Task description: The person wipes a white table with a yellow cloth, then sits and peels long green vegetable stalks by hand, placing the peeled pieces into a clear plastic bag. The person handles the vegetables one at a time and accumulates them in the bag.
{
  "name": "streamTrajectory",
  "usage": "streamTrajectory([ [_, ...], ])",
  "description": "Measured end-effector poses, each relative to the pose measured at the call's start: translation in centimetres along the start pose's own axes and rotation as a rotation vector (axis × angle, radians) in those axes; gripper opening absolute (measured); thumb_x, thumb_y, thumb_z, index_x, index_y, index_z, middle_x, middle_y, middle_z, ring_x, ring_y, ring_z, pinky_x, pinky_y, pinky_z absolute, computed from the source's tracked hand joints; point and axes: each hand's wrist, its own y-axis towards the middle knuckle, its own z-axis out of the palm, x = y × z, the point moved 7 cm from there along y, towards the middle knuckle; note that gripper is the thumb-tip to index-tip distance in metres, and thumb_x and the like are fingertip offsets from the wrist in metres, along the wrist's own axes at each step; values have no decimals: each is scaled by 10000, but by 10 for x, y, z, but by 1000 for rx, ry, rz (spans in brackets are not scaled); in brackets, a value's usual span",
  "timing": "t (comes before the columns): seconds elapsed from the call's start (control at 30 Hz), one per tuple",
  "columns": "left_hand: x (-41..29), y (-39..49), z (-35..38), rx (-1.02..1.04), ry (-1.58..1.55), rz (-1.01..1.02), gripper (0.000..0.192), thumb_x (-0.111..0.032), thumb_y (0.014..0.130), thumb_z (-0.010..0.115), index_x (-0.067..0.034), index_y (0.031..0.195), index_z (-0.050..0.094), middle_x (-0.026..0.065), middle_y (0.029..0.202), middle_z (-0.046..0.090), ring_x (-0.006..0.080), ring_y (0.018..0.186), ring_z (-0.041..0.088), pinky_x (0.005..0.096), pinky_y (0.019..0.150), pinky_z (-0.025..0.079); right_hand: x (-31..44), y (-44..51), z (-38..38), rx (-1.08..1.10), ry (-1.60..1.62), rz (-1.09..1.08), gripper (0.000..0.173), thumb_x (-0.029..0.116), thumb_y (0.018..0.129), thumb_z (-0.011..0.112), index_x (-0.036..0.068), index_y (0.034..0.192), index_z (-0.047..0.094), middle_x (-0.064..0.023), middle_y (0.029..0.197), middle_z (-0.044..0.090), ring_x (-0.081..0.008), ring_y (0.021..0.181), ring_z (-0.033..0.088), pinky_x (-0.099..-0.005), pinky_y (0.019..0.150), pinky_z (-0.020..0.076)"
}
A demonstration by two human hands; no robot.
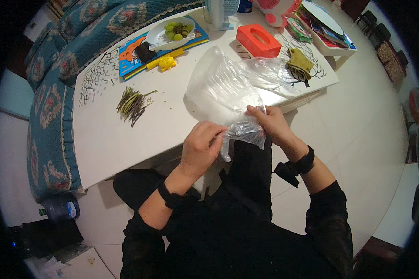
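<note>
A clear plastic bag [223, 87] is spread over the near right part of the white table, its gathered end hanging past the table's edge above my lap. My left hand [204, 144] pinches this end between thumb and fingertips. On the other side, my right hand [270, 123] grips the bag's edge, thumb on top and fingers partly hidden behind the film. To the left on the table lies a heap of thin green and dark brown stalks or pods [133, 104], with small pale green bits scattered beside it. A folded greenish-brown cloth [299, 64] rests at the bag's far right end.
Across the table stand a white dish of green grapes [171, 33] on a blue picture book [129, 57], a yellow toy [167, 63], a red tissue box [258, 40] and a fan [221, 14]. A patterned sofa [49, 104] borders the left; a large water bottle [61, 208] lies on the floor.
</note>
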Motion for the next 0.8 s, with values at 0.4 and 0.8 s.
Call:
streamTrajectory([
  [0.4,25,-7,-13,55,-277,-372,147,-96,771,723,4,782,616,78,723,611,143,625,581,258,578,463,18,-25,26,331,646,43,343,245,915,515,25,1177,545,-102,1072,633,-204,940,629,-319,827,514],
  [0.8,-3,2,-11,9,101,31,195,-101,725,755,-29,724,573,66,706,599,177,614,590,273,553,476,32,-58,67,180,208,-232,255,186,871,644,-28,1008,619,-87,957,643,-131,858,606,-272,768,501],
])
